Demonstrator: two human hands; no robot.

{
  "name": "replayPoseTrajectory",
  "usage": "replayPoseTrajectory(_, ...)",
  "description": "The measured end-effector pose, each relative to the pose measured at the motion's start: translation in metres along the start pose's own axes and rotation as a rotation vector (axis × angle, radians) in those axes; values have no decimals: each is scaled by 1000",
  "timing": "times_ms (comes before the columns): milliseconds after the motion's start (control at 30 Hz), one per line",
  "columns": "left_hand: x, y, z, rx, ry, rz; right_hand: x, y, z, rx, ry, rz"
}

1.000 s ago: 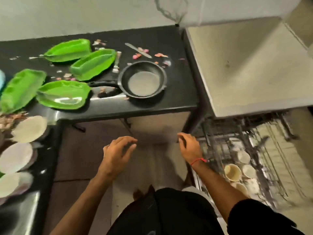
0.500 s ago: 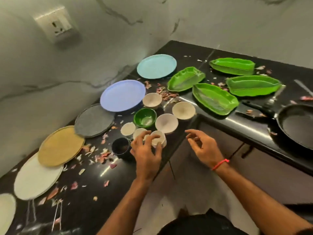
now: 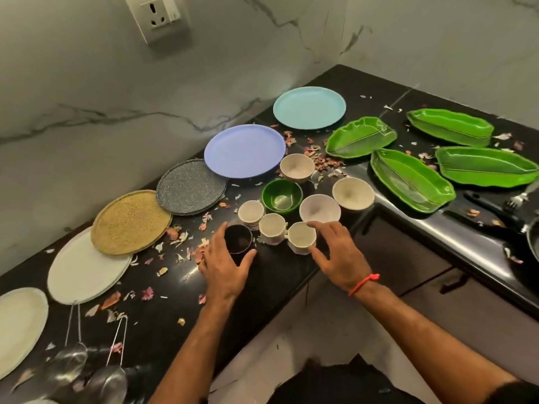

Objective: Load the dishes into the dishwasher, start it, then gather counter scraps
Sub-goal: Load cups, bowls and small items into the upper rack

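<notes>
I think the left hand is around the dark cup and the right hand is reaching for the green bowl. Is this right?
Not quite. In the head view the left hand is around the dark cup, but the right hand is at a white cup, not the green bowl, which stands untouched behind the cups.

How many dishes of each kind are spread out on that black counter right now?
Round plates: 6
Green leaf-shaped trays: 4
Bowls: 4
Cups: 4, one of them dark
Frying pan, partly out of view: 1
Total: 19
</notes>
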State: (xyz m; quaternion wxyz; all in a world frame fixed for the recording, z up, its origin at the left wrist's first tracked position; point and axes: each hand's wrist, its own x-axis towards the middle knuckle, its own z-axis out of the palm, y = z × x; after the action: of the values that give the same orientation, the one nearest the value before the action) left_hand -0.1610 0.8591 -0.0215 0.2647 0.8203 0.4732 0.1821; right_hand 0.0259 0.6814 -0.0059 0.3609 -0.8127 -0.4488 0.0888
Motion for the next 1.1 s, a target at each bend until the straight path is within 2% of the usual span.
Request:
replayPoseTrajectory(100, 4, 1, 3, -95, 45, 1, 1, 0, 5, -198, -21, -3)
replayPoseTrajectory(267, -3, -2, 2, -194, 135, -16, 1, 5, 12, -319, -81, 54)
replayPoseTrajectory(433, -12, -11, -1, -234, 158, 13, -4, 9, 14, -473, -155, 78)
replayPoseTrajectory(600, -25, -1, -9, -290, 181, 86, -4, 13, 16, -455, -138, 85)
replayPoseTrajectory(767, -51, 34, -8, -345, 200, 229, -32, 26, 3, -219, -37, 12)
replayPoseTrajectory(933, -76, 81, 13, -391, 45, 506, -94, 47, -31, 104, 122, 85)
replayPoseTrajectory(1100, -114, 148, 50, -483, -314, 718, -198, 86, -73, 231, 351, 382)
